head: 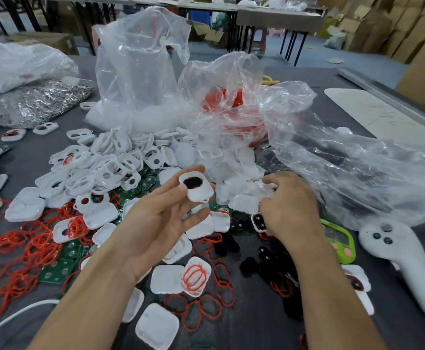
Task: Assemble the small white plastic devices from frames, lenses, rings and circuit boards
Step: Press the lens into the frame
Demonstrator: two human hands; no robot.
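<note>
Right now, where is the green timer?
In the head view, the green timer lies on the table at the right, between the wrist of the right hand and the white controller, just below the clear bag.

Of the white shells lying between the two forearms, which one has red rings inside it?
The shell midway between the forearms, touching a plain white one on its left: red rings lie in it, while its neighbours hold none.
</note>
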